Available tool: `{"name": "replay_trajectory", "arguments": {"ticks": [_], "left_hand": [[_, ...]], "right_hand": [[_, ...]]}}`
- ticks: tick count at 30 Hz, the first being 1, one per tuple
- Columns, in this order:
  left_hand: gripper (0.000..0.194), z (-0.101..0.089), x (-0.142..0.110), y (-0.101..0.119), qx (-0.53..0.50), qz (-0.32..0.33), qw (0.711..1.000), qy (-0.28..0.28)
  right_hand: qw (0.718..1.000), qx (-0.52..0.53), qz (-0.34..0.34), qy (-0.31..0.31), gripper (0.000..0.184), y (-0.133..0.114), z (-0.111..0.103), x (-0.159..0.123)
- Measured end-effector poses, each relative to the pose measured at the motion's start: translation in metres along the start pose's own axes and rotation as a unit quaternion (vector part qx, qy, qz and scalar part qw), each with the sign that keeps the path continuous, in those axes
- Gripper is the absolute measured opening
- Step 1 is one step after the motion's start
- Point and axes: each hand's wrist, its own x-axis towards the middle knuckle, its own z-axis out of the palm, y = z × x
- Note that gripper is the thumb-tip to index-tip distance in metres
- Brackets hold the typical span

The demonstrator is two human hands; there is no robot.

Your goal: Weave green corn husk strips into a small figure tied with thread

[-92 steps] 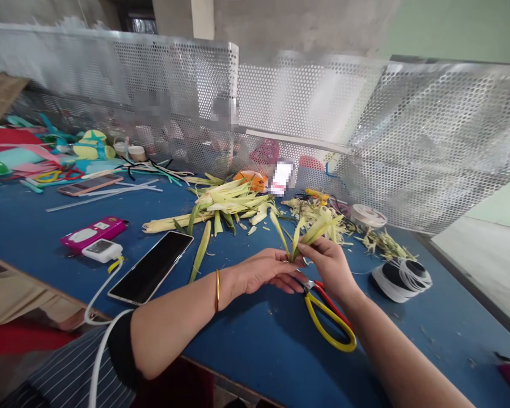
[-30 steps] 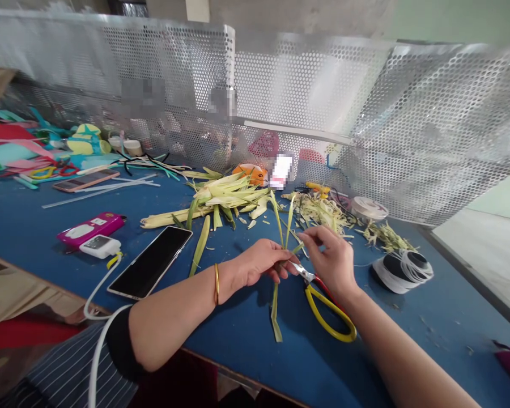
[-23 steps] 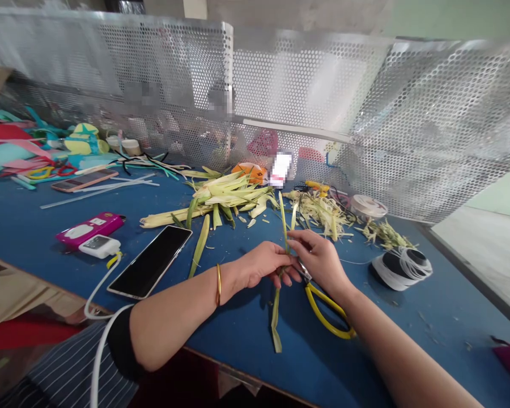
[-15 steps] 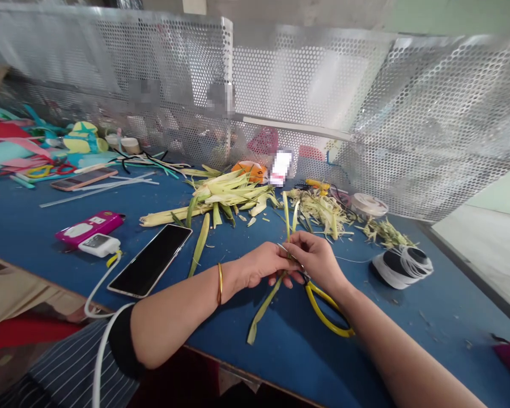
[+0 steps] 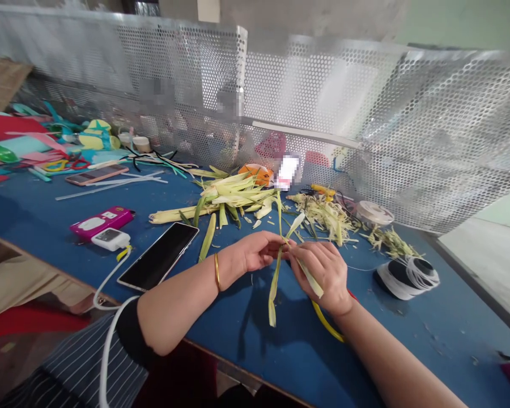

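Two narrow corn husk strips cross between my hands, with loose ends sticking up and hanging down toward me. My left hand pinches them at the crossing from the left. My right hand closes on the same crossing from the right, its back turned up, and one pale husk end lies across its fingers. A pair of scissors with a yellow handle shows partly below my right wrist. Its blades are hidden, and whether the hand bears it I cannot tell. Behind the hands lies a pile of corn husks.
Shredded husk lies at the back, and a spool of white thread to the right. Left are a black-screened phone and a magenta device with a white cable. A perforated metal screen borders the blue table.
My right hand has turned its back upward, and the husk strips now cross openly between my fingers. The scissors, earlier with a blade at my fingertips, are now mostly behind my right hand.
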Motion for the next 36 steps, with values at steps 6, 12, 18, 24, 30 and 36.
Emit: {"name": "replay_trajectory", "arguments": {"ticks": [6,12,18,24,30,36], "left_hand": [[0.018,-0.003,-0.004,0.008,-0.054,0.024,0.998,0.001],[0.018,-0.002,-0.005,0.006,-0.108,0.040,0.993,0.016],[0.018,0.000,-0.007,0.004,-0.105,0.059,0.992,0.039],[0.020,-0.001,-0.007,0.004,-0.086,0.098,0.991,0.024],[0.025,-0.002,-0.004,0.000,-0.067,0.098,0.993,0.025],[0.023,0.004,-0.004,-0.004,0.018,0.146,0.988,0.054]], "right_hand": [[0.991,-0.072,-0.106,-0.028,0.014,-0.001,0.001,-0.001],[0.976,-0.048,-0.185,-0.103,0.017,0.000,0.013,-0.005],[0.975,0.041,-0.170,-0.139,0.016,0.003,0.014,-0.003],[0.989,0.025,-0.091,-0.110,0.020,0.008,0.010,-0.004],[0.992,0.008,0.123,-0.042,0.023,0.010,0.019,-0.008],[0.985,0.135,0.111,0.004,0.005,-0.002,0.010,-0.003]]}}
